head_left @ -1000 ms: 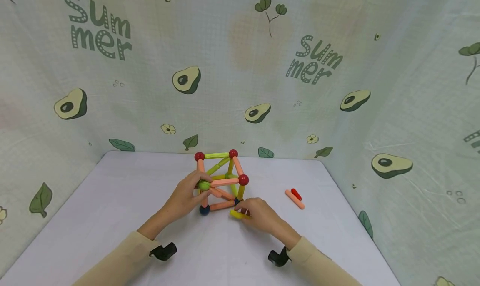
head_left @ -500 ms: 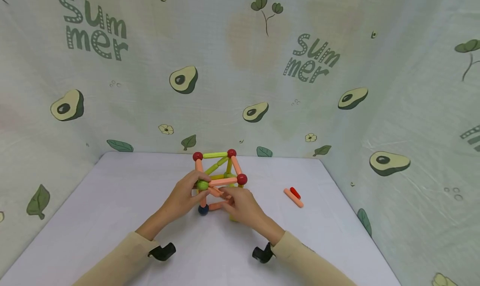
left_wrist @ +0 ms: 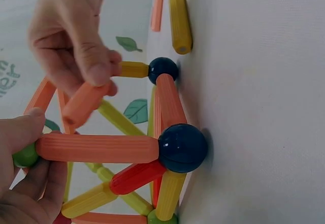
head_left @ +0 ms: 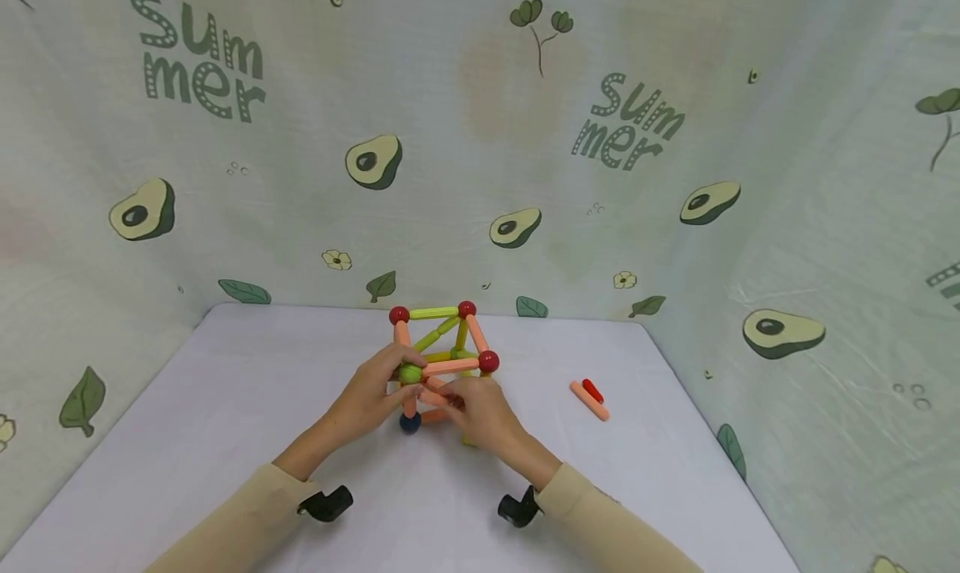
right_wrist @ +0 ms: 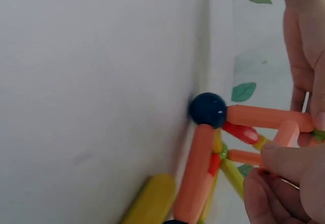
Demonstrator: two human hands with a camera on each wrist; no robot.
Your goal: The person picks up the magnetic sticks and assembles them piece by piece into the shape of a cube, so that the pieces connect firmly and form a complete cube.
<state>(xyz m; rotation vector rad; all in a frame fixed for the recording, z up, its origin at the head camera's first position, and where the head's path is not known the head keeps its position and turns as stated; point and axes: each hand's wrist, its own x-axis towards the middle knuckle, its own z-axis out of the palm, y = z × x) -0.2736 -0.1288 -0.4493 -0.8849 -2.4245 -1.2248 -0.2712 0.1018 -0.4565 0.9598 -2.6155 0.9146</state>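
A box-like frame of magnetic rods and balls stands on the table. My left hand grips its green ball at the upper front left corner. An upright orange rod runs from that ball down to a dark blue ball. Between thumb and fingers, my right hand pinches a short orange rod in front of the frame. Its free end points towards the green ball; I cannot tell whether it touches anything. Red balls sit at other top corners. My right hand hides the lower right corner in the head view.
A loose yellow rod lies on the table beside the lower right corner. Farther right lie an orange rod and a red rod. Behind the white table hangs a printed cloth.
My right hand has moved left and up from beside the yellow rod to the frame's front and now pinches the orange rod. My left hand stays on the green ball.
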